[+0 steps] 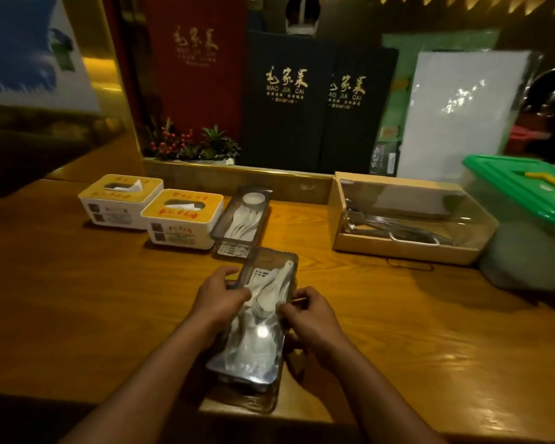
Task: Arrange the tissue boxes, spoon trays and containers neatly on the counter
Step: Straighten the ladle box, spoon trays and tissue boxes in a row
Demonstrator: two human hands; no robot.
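Note:
A long clear spoon tray [263, 363] full of white spoons lies lengthwise on the wooden counter [414, 331] in front of me. My left hand [220, 298] grips its left wall and my right hand [308, 312] grips its right wall, both near the far half. A second spoon tray [242, 219] with white spoons and a small white cup stands just beyond it. Left of that tray sit two white tissue boxes with yellow tops, one nearer [181, 219] and one farther back [121, 198], with tissue poking out of each.
A wooden box with a clear lid [407, 216] holding metal utensils stands at the right. Beside it is a clear bin with a green lid [526, 216]. Dark and red menu covers [285, 100], a white board and a small plant [193, 145] line the back ledge.

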